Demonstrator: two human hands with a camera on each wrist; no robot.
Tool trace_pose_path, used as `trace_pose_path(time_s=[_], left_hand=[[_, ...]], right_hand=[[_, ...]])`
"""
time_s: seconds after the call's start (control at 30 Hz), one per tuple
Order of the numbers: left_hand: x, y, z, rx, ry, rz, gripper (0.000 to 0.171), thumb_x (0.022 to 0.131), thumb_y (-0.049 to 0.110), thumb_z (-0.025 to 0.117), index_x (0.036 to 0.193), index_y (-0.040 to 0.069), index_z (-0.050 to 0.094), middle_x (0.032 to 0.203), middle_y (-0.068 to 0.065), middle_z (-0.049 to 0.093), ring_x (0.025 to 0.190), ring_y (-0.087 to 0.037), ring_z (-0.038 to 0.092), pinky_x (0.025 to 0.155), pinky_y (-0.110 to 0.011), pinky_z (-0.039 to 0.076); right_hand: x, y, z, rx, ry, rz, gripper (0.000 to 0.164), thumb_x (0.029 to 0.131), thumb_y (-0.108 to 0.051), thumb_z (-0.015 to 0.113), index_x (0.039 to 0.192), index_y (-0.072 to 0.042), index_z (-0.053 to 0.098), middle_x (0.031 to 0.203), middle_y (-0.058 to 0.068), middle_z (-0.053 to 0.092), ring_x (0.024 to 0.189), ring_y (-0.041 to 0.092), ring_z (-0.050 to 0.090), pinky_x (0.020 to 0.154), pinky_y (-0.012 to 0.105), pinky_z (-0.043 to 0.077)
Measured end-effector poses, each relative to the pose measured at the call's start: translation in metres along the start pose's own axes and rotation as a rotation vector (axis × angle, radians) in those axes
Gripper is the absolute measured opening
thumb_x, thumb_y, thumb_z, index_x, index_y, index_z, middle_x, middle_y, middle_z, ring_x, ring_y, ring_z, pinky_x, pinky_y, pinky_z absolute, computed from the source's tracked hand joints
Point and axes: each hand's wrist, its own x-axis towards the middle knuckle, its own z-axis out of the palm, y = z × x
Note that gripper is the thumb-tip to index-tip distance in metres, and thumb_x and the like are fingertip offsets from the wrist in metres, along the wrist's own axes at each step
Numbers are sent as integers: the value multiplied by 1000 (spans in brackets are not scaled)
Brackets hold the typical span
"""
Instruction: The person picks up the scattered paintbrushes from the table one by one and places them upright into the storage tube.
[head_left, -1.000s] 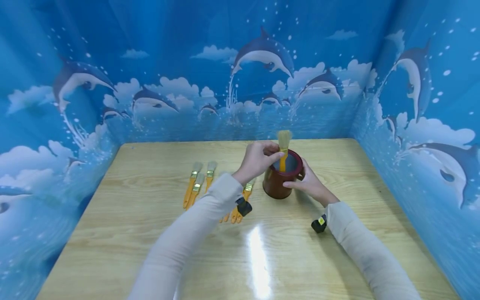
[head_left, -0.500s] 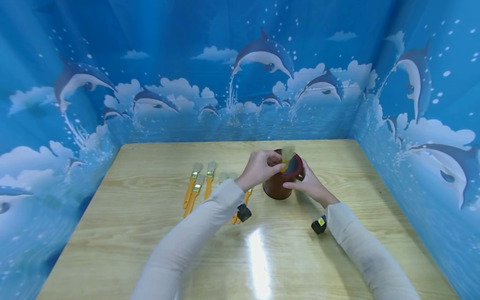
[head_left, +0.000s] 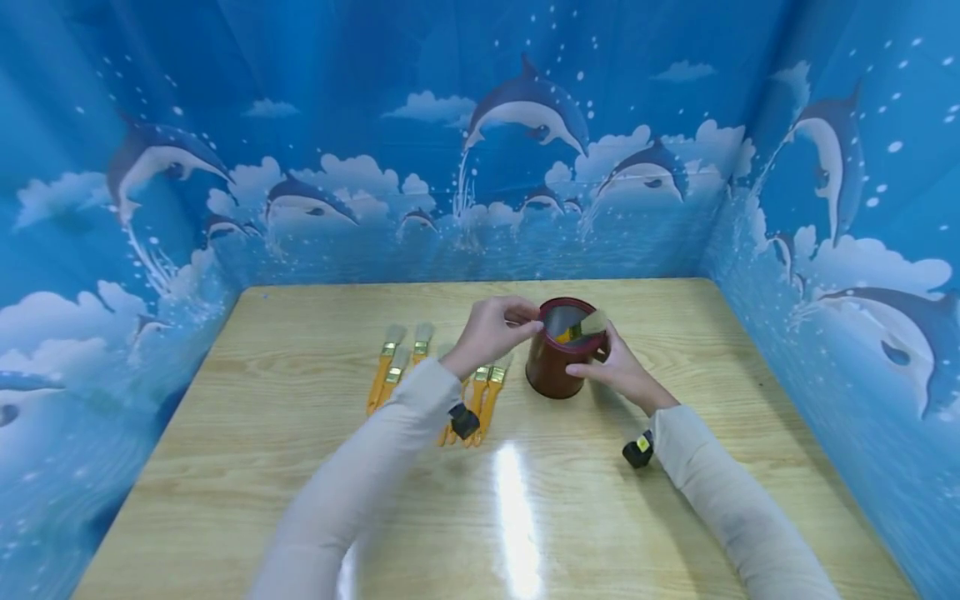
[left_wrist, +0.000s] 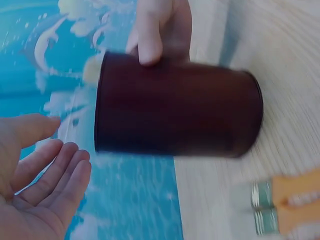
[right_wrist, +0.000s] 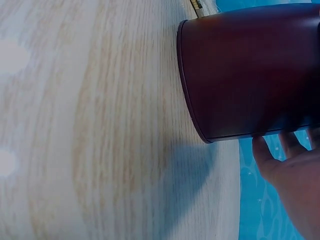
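Note:
A dark red, bucket-shaped pot [head_left: 553, 371] stands upright on the table. My right hand [head_left: 621, 367] grips its right side, the thumb in front and the fingers round the back. Inside it leans a paintbrush [head_left: 573, 332] with an orange handle and pale bristles; the bristles lie against the right rim and the handle's lower part is hidden. To the left of the rim is my left hand [head_left: 495, 329]. In the left wrist view this left hand [left_wrist: 47, 175] holds nothing, fingers and thumb apart, away from the pot's wall [left_wrist: 175, 110].
Several more paintbrushes [head_left: 390, 375] lie on the wooden table [head_left: 300, 367], left of the pot and partly under my left forearm. One pair [head_left: 487, 392] lies close to the pot. Blue dolphin-printed curtains [head_left: 352, 242] enclose the back and sides.
My left hand lowered the paintbrush into the pot, let it go and drew back left. The brush tipped over toward the right rim. My right hand stayed on the pot.

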Motion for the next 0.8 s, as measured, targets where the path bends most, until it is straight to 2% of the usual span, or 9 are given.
trace_pose_path(time_s=[0.2, 0.47, 0.8], left_hand=[[-12, -30, -32, -46, 57, -151, 29, 90, 23, 69, 116, 9, 68, 109, -5, 70, 98, -18, 66, 83, -31, 55], [-38, -65, -70, -124, 115, -344, 41, 91, 27, 67, 128, 11, 60, 124, -8, 63, 112, -23, 60, 94, -38, 51], [-68, -105, -100, -155, 172, -502, 47, 95, 28, 62, 136, 8, 52, 132, -10, 57, 122, -25, 53, 102, -40, 45]], right_hand=[[-1, -2, 0, -11, 3, 18, 100, 81, -20, 77, 154, -20, 9, 149, 14, 30, 135, 37, 33, 112, 53, 26], [-3, -2, 0, -20, 2, 19, 100, 82, -20, 77, 154, -20, 7, 149, 14, 29, 135, 36, 32, 113, 52, 25], [-1, 0, -1, -32, 11, 24, 100, 82, -22, 77, 154, -20, 8, 149, 14, 30, 135, 36, 32, 112, 52, 26]])
